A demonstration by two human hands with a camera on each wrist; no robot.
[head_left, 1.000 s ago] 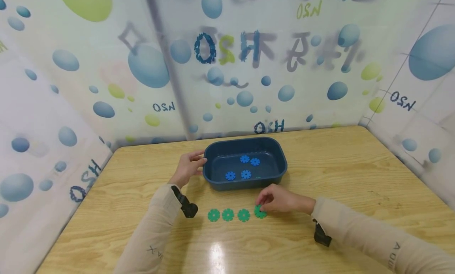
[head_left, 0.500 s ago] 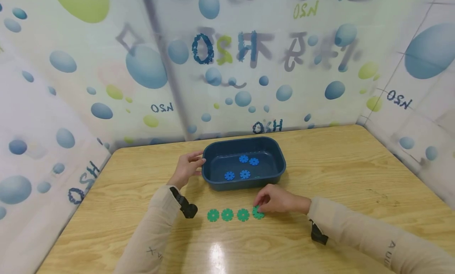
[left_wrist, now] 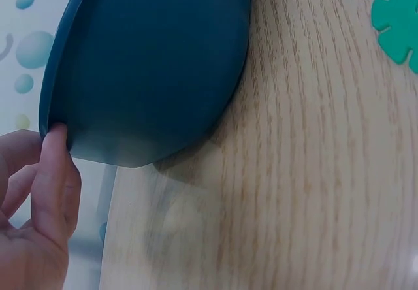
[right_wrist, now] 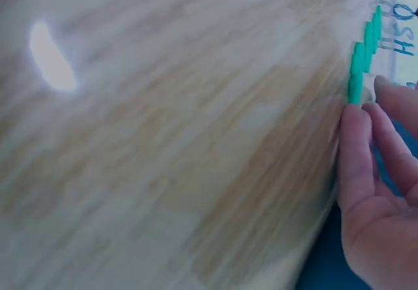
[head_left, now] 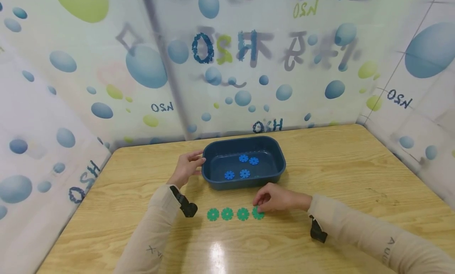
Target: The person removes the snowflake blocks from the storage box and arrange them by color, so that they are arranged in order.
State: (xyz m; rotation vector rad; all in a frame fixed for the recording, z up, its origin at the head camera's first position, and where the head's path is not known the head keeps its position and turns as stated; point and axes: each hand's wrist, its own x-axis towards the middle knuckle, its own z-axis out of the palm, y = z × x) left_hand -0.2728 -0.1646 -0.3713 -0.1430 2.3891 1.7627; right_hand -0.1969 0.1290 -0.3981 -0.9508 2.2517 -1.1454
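My left hand (head_left: 185, 168) grips the left end of a dark blue plastic basin (head_left: 227, 185), thumb against the rim. In the left wrist view the thumb and fingers (left_wrist: 51, 192) pinch that rim. In front of the basin my right hand (head_left: 281, 199) holds a green notched disc (head_left: 258, 215) by its edge, the disc being at the right end of a row. Part of it is hidden under the fingertips. Beside it lie three more green discs, the nearest one (head_left: 243, 214) close by. The right wrist view shows the green row (right_wrist: 356, 64) edge-on.
Several blue notched discs (head_left: 245, 173) lie on the basin's floor. The wooden table (head_left: 313, 159) meets a curtain-like wall (head_left: 302, 104) with a bubble print at the back and sides. Both wrists wear black camera mounts (head_left: 318, 231).
The right hand has brought its green disc slightly down and left, into line with the other three. The left hand stays on the basin's rim.
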